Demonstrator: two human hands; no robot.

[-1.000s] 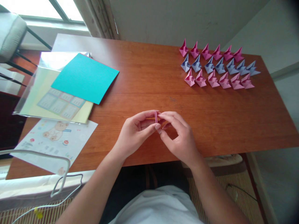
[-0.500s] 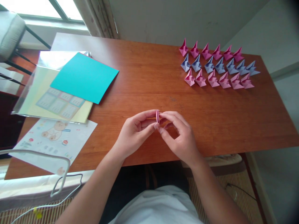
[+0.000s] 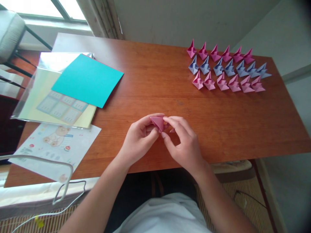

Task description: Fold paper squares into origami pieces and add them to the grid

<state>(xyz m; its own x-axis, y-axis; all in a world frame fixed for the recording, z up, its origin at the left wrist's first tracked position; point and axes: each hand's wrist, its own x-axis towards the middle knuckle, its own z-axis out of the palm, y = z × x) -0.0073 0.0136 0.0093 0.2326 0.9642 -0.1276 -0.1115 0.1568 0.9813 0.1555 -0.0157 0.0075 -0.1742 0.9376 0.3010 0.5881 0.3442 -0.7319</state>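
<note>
Between my two hands is a small pink folded paper [image 3: 157, 123], held above the near edge of the table with a flat triangular face showing. My left hand [image 3: 139, 139] is closed on its left side, thumb below and fingers behind. My right hand [image 3: 183, 139] pinches the right side with thumb and fingertips. Some of the paper is hidden behind the fingers. At the far right stand rows of finished-looking paper shapes: magenta origami [image 3: 215, 53], blue-purple origami [image 3: 229, 67] and pink origami [image 3: 222, 81], each with pointed tips.
A turquoise paper sheet [image 3: 88, 81] lies over a clear plastic packet [image 3: 29, 94] of pale yellow paper at the left. Below it is a white sheet with a bear print [image 3: 80, 145]. A white bent tube [image 3: 48, 159] crosses the lower left. The wooden table [image 3: 150, 77] meets a wall behind.
The pink folded paper has turned from edge-on to showing a broad triangular face. My right hand has shifted slightly with it, while my left hand keeps nearly the same place.
</note>
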